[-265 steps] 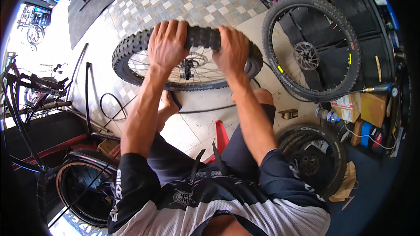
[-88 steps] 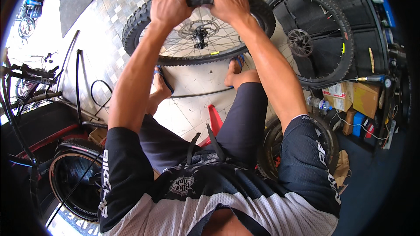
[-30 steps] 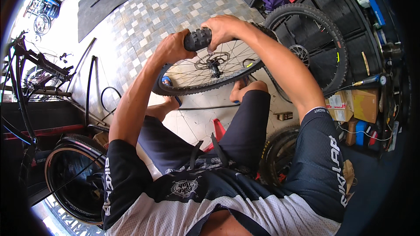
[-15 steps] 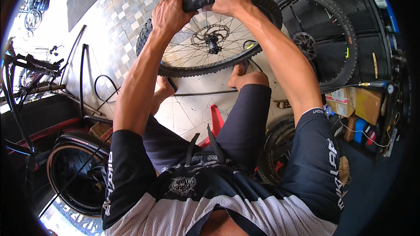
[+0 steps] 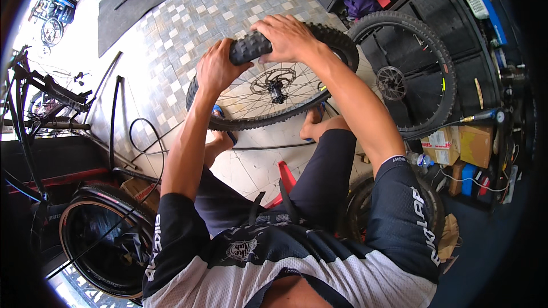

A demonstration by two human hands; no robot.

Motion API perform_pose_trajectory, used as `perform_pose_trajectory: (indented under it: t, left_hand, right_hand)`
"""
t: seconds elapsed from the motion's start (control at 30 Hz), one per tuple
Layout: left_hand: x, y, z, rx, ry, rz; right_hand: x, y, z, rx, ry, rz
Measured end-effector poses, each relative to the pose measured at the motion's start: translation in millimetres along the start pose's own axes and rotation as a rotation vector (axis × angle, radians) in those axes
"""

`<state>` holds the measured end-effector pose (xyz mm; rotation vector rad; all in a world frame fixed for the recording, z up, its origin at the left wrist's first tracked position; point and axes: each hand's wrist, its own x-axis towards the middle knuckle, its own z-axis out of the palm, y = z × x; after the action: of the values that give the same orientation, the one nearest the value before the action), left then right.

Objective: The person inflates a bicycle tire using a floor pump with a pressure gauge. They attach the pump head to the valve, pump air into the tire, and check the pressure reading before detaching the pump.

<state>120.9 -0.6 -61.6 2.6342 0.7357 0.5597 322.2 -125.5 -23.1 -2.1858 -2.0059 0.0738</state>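
A bicycle wheel (image 5: 251, 122) with a knobby black tyre, spokes and a brake disc (image 5: 275, 83) stands tilted in front of me, near my feet. My left hand (image 5: 218, 67) is wrapped round the upper part of the tyre, left of its top. On the right of that stretch, my right hand (image 5: 287, 40) grips the same tyre from above. A short length of knobby tread shows between the two hands. The fingertips on the tyre's far side are partly hidden.
Against black drawers on the right leans a second wheel (image 5: 447, 60). An inflator with a gauge (image 5: 485, 115) lies above cardboard boxes (image 5: 475, 144). More wheels (image 5: 64, 222) stand lower left, below a bike frame (image 5: 54, 88). A black hose (image 5: 268, 148) crosses the floor behind my feet.
Both hands and the wheel sit a little lower in the picture. The view has shifted, showing more of the floor and drawers at the top. Both hands keep hold of the tyre.
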Motion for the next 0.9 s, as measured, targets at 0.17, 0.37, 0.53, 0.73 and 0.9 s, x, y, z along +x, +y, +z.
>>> perform_pose_trajectory:
  t: [0.17, 0.37, 0.53, 0.73, 0.9]
  left_hand:
    - [-76, -40, -35, -0.06, 0.022, -0.089]
    - [-120, -62, -51, -0.188, 0.033, -0.03]
    - [-121, -64, -71, -0.175, -0.118, -0.187]
    - [-83, 4, -64, 0.064, -0.285, 0.1]
    - [-60, 47, -48, 0.168, -0.296, 0.062]
  right_hand:
    - [-93, 34, -21, 0.107, 0.184, 0.101]
    - [-130, 29, -25, 0.083, -0.067, 0.357]
    - [-151, 3, -40, 0.004, 0.096, 0.31]
    - [-144, -19, -44, -0.118, -0.061, 0.394]
    - [-126, -31, -51, -0.121, -0.099, 0.203]
